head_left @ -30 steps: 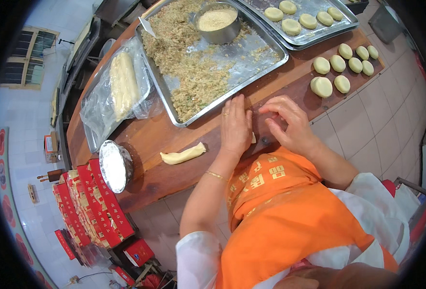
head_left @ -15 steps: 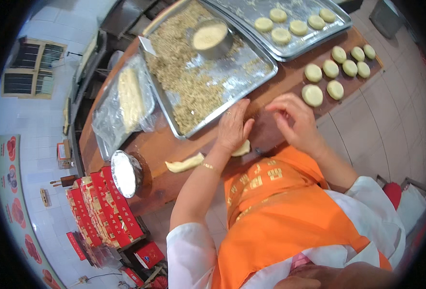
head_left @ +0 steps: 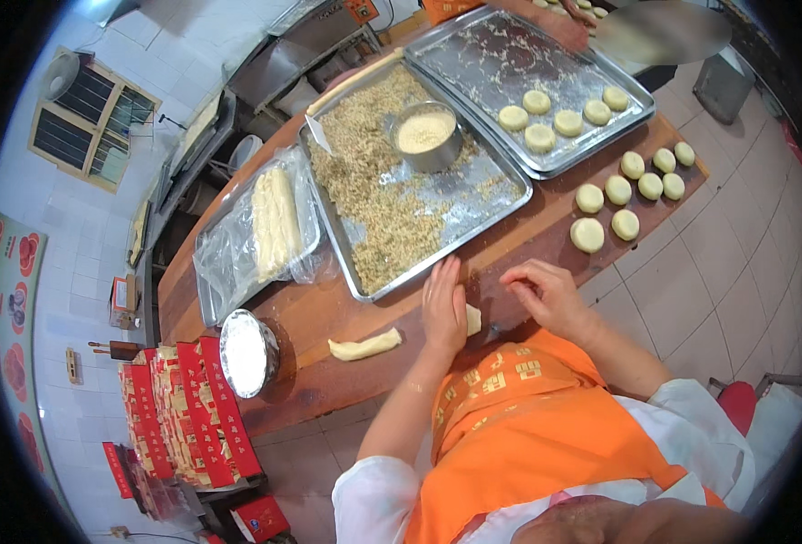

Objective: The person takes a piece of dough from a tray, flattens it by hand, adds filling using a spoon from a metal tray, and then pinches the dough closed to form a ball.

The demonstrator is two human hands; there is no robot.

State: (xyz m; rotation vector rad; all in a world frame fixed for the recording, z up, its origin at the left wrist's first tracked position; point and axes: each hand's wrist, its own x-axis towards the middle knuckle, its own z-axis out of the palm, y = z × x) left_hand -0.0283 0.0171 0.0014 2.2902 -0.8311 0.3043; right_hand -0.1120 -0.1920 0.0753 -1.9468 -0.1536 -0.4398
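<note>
My left hand (head_left: pixel 444 308) lies over the wooden table (head_left: pixel 306 317), its fingers stretched out and pointing at the near rim of the tray of crumbly filling. A small pale dough piece (head_left: pixel 473 319) shows just right of its thumb side, partly hidden by the hand. To the right, my right hand (head_left: pixel 550 297) hovers with fingers half bent and thumb apart, and I see nothing in it. Left of my left wrist rests a short strip of dough (head_left: pixel 365 344). Several round flat dough cakes (head_left: pixel 588 236) sit beyond my right hand near the table's right end.
The metal tray (head_left: pixel 473 258) holds filling and a round metal container (head_left: pixel 432 156) of pale grains. Behind it, another tray (head_left: pixel 473 54) bears several cakes; a co-worker's arm (head_left: pixel 550 25) reaches over it. At left are plastic-covered dough (head_left: pixel 274 222), a bowl of white powder (head_left: pixel 245 354) and red boxes (head_left: pixel 188 412).
The view has tilted, so the far tray and a co-worker's arm now show. My left hand's fingers now lie closer together; my right hand stays half bent beside it.
</note>
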